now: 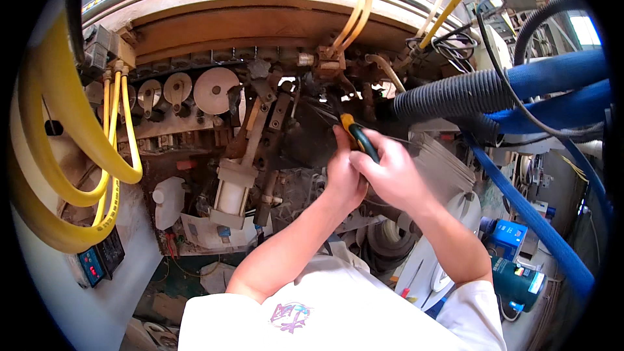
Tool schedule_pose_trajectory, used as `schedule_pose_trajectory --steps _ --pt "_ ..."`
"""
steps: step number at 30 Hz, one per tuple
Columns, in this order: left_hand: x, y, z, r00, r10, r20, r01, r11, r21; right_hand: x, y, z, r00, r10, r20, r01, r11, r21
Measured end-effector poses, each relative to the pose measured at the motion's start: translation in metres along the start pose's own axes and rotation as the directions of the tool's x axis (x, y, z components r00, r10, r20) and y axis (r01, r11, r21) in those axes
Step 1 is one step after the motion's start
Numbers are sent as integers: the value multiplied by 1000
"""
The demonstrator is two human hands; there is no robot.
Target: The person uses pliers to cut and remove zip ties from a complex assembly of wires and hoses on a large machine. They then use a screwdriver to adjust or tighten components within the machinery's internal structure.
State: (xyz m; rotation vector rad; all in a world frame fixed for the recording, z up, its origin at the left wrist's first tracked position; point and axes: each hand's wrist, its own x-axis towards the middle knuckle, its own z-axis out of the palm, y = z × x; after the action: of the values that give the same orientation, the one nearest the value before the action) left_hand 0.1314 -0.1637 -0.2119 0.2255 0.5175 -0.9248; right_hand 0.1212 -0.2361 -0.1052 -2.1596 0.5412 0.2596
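Just left of the black ribbed hose (448, 97), a yellow-and-green-handled tool (359, 138) slanted up-left from the right hand (398, 172), its fingers closed around it. The left hand (344, 168) curled alongside, grip unclear.

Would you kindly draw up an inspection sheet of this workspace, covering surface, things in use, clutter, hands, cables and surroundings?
Surface: brown, grimy metal machine frame above a row of pale round discs.
Things in use: hand tool with yellow and dark-green handle; its tip is lost in shadow.
Clutter: white plastic jug below the discs.
Hands: right hand grips the tool; left hand beside it, contact unclear.
Cables: thick yellow hoses looped at left; blue hoses, black corrugated hose and coiled black cable toward the right.
Surroundings: bright blue box and dark-green cylindrical unit at lower right.
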Motion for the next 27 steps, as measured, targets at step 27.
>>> schedule_pose_trajectory --steps 27 --pt "50 38 14 992 0 -127 54 907 417 105 -3 23 974 -175 -147 21 711 -703"
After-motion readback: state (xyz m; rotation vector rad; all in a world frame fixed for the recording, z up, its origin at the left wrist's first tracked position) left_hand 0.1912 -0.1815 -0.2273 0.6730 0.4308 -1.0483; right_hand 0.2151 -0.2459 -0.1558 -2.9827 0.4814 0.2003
